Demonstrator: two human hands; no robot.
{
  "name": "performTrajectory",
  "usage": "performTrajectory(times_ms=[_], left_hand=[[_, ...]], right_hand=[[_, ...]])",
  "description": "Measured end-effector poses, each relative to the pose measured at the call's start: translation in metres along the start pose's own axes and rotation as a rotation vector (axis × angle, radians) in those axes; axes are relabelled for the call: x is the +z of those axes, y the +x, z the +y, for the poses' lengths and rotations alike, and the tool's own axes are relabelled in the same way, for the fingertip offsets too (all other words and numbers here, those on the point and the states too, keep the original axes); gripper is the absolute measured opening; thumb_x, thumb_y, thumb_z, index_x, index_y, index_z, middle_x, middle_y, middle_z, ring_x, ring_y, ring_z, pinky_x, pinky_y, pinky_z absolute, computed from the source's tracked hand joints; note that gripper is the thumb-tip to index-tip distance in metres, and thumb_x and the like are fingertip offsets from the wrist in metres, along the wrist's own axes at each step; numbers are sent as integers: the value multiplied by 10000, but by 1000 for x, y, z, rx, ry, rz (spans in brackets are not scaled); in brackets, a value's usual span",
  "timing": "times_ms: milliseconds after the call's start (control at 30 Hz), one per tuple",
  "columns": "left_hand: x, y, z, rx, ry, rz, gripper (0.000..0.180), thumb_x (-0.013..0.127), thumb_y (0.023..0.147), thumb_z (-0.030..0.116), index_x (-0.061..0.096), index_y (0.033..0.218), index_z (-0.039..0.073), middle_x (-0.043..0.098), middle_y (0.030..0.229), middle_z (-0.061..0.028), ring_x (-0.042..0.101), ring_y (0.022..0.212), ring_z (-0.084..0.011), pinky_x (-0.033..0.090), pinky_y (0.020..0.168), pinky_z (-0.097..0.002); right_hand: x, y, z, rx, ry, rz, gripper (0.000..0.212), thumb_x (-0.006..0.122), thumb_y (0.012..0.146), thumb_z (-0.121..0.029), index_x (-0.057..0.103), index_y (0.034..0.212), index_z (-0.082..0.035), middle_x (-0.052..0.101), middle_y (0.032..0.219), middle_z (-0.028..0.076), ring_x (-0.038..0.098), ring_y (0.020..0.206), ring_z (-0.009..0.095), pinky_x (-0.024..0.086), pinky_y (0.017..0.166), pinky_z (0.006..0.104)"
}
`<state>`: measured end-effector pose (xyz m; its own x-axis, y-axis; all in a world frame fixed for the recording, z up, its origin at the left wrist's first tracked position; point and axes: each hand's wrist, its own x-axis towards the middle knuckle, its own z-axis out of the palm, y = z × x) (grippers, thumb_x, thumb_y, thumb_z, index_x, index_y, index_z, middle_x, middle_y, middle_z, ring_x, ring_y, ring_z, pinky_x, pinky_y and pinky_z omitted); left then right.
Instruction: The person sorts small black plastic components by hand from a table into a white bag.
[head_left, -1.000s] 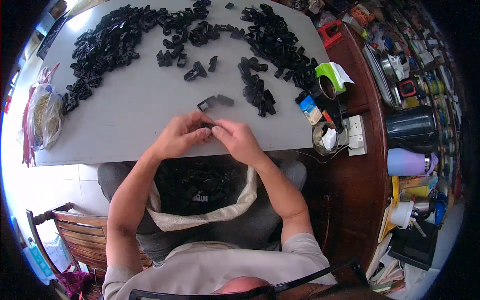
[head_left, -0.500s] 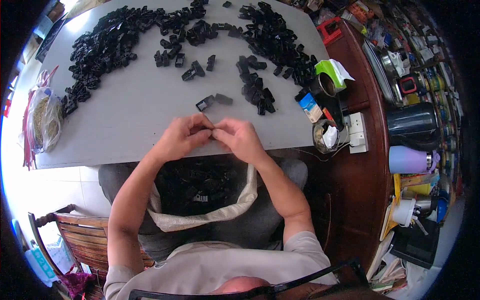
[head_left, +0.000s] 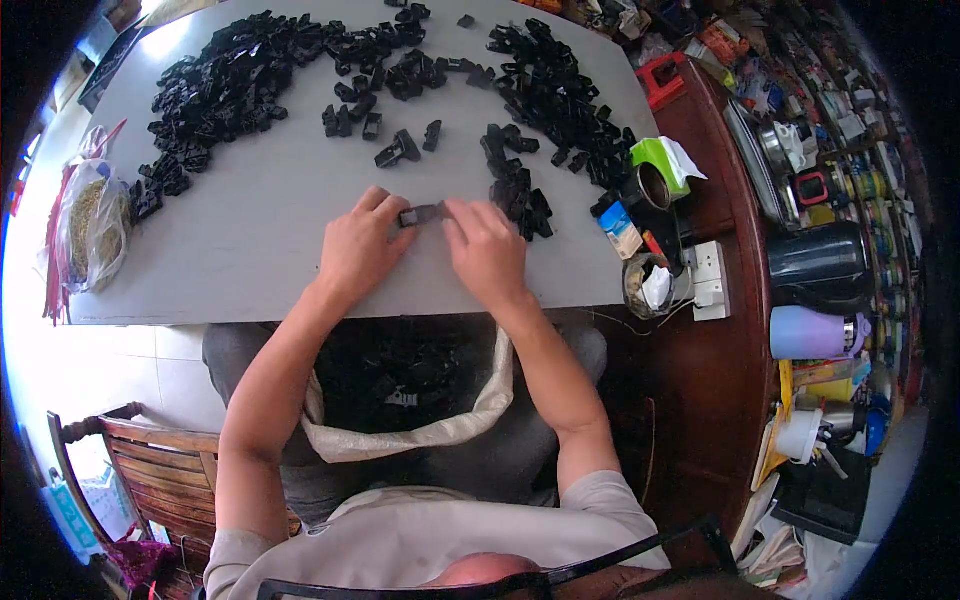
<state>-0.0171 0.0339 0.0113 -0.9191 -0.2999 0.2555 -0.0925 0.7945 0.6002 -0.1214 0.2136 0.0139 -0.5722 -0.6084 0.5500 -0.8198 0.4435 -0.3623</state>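
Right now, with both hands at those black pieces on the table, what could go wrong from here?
The small black plastic pieces between the left hand and right hand might skid, since a firm grip isn't visible.
The right hand is close to a cluster of similar pieces and could knock it.
Anything dropped over the grey tabletop's near edge might land in the open woven sack below.
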Motion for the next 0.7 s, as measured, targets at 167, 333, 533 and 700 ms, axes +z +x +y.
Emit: performTrajectory(times_ms=[167,333,533,700], left_hand=[[-7,-4,-1,-20,-27,14,319,776,907,235,691,1180,93,697,1150,-133,720,909,-356,580,776,-461],[-17,-2,-7,-116,-261,-50,336,790,863,137,679,1168,52,724,919,-137,695,750,-262,564,713,-399],[-25,3,-6,-178,-267,-131,329,785,878,125,691,1188,61,762,930,-159,740,829,-311,587,790,-410],[-17,-3,-10,-131,-479,-265,366,758,871,51,680,1228,27,743,920,-126,703,833,-211,576,805,-363]], right_hand=[[-14,-14,-8,101,40,-196,304,703,923,-67,754,1222,-86,724,1179,114,706,1057,325,599,848,435],[-18,-4,-9,-148,-18,-210,368,747,869,-75,734,1237,-93,698,1184,81,689,1073,306,598,842,431],[-11,-13,-2,-135,156,-215,367,799,834,-59,730,1194,-77,715,1179,100,704,1048,315,594,867,442],[-7,-13,-16,-17,411,-78,359,820,842,-59,729,1189,-65,745,1156,120,720,992,326,595,861,431]])
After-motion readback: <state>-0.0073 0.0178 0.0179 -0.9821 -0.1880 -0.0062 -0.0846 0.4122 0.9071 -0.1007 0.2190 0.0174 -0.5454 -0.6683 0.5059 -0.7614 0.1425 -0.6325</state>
